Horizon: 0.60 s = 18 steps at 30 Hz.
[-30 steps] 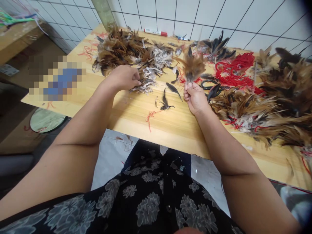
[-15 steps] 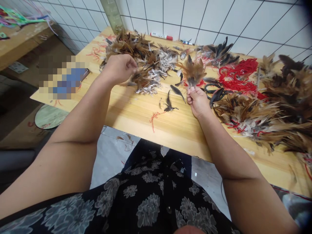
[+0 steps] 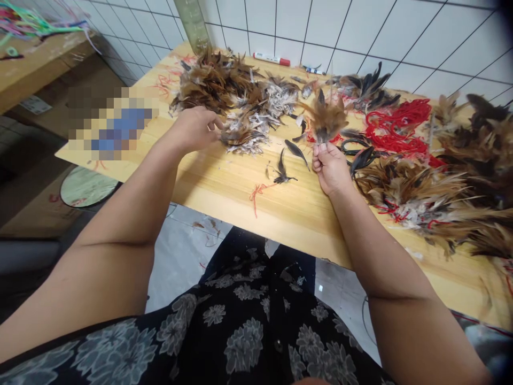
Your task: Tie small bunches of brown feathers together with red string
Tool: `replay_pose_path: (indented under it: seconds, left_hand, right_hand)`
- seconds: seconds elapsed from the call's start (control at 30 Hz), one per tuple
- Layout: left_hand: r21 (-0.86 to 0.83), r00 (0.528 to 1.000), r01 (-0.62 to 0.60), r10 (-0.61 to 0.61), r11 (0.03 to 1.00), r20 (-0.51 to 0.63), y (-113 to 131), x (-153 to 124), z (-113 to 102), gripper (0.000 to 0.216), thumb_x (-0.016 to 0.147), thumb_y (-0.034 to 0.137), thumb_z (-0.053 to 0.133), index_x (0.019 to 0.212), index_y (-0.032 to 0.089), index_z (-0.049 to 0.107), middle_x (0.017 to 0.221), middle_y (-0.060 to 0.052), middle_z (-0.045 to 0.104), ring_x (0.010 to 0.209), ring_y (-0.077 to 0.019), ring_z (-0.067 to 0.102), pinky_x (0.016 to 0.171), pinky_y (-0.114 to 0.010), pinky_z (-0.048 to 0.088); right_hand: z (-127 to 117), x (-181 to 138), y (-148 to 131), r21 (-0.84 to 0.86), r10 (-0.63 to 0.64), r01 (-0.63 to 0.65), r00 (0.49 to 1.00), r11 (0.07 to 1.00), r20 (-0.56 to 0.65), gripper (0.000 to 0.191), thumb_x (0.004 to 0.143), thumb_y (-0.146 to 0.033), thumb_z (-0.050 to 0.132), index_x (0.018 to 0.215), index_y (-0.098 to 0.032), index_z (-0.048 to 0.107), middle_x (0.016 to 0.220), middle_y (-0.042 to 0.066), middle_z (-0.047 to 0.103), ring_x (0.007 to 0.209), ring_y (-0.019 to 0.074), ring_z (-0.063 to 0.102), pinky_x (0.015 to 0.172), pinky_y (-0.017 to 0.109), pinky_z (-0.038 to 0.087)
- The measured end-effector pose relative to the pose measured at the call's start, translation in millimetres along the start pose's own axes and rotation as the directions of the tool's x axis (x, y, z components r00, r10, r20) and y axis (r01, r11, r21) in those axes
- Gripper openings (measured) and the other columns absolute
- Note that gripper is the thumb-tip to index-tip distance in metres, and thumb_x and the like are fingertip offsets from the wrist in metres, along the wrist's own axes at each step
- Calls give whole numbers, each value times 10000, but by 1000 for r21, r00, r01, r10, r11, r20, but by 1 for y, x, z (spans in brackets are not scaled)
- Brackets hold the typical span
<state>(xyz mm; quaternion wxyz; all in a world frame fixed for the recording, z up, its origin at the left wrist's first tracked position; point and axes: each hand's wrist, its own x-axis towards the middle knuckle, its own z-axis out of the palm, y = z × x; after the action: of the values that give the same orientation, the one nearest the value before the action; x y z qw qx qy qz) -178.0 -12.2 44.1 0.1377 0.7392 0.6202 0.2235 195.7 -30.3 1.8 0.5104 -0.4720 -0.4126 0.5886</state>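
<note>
My right hand (image 3: pixel 332 164) is closed around the base of a small bunch of brown feathers (image 3: pixel 325 117), which fans upward above the fist. At the left edge of a pile of loose feathers with pale quills (image 3: pixel 246 133), my left hand (image 3: pixel 196 129) reaches in with its fingers bent and slightly apart. Its fingertips meet the nearest feathers, and I see nothing held between them. Behind that hand lies a larger heap of brown feathers (image 3: pixel 214 80). A few dark feathers (image 3: pixel 283 170) and a thin red string (image 3: pixel 256 195) lie between my hands.
Red cord (image 3: pixel 401 128) lies in a tangle right of centre, with dark-handled scissors (image 3: pixel 355 143) near my right hand. Tied feather bunches (image 3: pixel 417 187) crowd the table's right side. A red-capped marker (image 3: pixel 272 59) lies along the tiled wall. A blurred-out patch (image 3: pixel 120 128) covers the left end.
My left hand has lowered toward the edge of the feather pile. The right hand keeps its hold on the feather bunch, and the whole view has shifted slightly.
</note>
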Motion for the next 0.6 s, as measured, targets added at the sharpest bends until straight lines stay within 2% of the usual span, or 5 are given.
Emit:
replay_pose_path:
  seconds: [0.17,0.23,0.37,0.5,0.6]
  left_hand:
    - [35,997,23,-26,999,75,7,7,15,209,705,365,812,663,319,613,752,-64,611,1082,-362,626,1092,-495,482]
    - [29,998,50,-51,998,45,13,7,13,229,734,332,840,661,306,624,747,-46,640,1061,-341,637,1099,-471,498]
    - [-159,990,106,-119,982,-75,33,2,-2,224,852,416,884,833,275,710,734,23,653,862,-222,503,951,-381,504]
    - [-343,989,121,-144,932,-42,50,8,-8,403,828,523,997,901,264,698,735,20,655,864,-205,490,903,-377,477]
    - [-497,994,85,-106,864,-15,51,27,7,589,721,608,1097,977,245,711,771,6,676,836,-196,506,916,-427,491]
  right_hand:
    - [3,-2,-3,22,21,-20,999,1000,-26,434,1166,-112,592,747,-203,526,673,-82,469,522,23,352,502,134,258]
    - [4,-2,-2,14,14,-14,1000,1000,-21,428,1160,-129,630,753,-205,525,674,-85,464,526,23,351,503,135,255]
    - [5,-3,-2,3,11,-11,1000,1000,-17,435,1169,-166,652,759,-206,513,663,-87,470,524,21,355,495,125,265]
    - [8,-5,-4,-8,26,-26,999,1000,-26,446,1171,-156,638,749,-207,506,632,-88,449,522,32,343,505,131,269]
    - [8,-5,-3,-12,16,-16,1000,1000,-10,458,1161,-189,682,744,-212,494,644,-89,447,530,35,332,514,142,272]
